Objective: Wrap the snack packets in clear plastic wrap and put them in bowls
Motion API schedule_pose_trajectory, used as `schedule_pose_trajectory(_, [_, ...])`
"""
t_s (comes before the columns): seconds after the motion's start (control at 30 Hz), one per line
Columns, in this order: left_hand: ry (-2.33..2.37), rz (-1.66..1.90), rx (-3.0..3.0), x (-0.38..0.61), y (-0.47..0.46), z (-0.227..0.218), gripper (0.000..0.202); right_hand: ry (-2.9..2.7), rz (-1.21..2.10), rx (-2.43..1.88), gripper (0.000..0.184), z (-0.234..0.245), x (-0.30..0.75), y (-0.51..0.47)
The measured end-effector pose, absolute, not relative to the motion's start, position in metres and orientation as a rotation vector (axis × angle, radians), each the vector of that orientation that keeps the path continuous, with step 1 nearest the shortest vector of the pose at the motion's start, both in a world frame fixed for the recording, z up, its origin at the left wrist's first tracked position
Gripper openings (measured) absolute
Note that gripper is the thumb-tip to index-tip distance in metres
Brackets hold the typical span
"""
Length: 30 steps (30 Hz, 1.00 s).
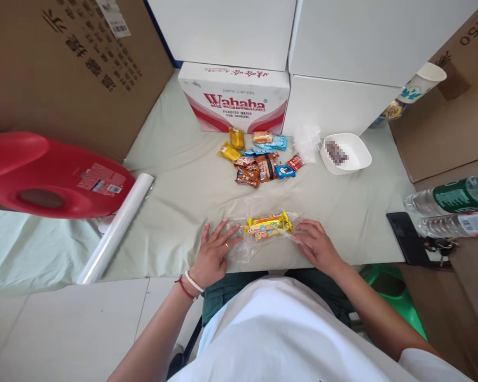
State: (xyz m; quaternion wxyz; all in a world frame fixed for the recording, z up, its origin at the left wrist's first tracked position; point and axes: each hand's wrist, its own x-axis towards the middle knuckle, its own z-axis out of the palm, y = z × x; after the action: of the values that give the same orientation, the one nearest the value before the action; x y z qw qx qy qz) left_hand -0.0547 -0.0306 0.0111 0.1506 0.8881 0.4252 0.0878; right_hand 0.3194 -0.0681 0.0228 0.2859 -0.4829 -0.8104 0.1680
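A yellow snack packet lies inside a clear plastic bag on the pale green cloth, close to the near edge. My left hand rests flat on the left end of the bag with its fingers spread. My right hand presses on the bag's right end with its fingers curled down onto the plastic. Farther back lies a pile of small snack packets.
A white bowl sits at the back right, next to a crumpled clear bag. A roll of clear film and a red jug lie on the left. Cartons line the back, a Wahaha box among them. Bottles and a phone are on the right.
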Motion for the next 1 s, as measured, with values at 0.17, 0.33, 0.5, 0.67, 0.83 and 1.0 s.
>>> schedule_pose_trajectory(0.17, [1.338, 0.187, 2.473, -0.051, -0.040, 0.010, 0.081, -2.145, 0.791, -1.326, 0.028, 0.056, 0.319, -0.026])
schedule_pose_trajectory(0.33, [1.503, 0.444, 2.414, -0.032, -0.036, 0.004, 0.040, -2.076, 0.931, -1.498, 0.030, 0.061, 0.316, 0.005])
schedule_pose_trajectory(0.5, [1.824, 0.699, 2.034, -0.027, -0.015, -0.006, 0.031, -1.967, 0.924, -1.834, 0.027, 0.046, 0.328, 0.025])
schedule_pose_trajectory(0.67, [1.938, 0.887, 1.899, -0.027, 0.001, -0.011, 0.026, -2.069, 0.483, -1.875, 0.032, 0.060, 0.325, 0.048])
schedule_pose_trajectory(0.83, [2.126, 1.022, 1.701, -0.023, -0.010, 0.006, 0.044, -2.517, 0.467, -1.554, 0.045, 0.076, 0.273, 0.085])
schedule_pose_trajectory(1.0, [2.180, 1.260, 1.971, -0.026, -0.065, 0.028, 0.027, -2.831, 0.514, -1.522, 0.063, 0.063, 0.222, 0.108])
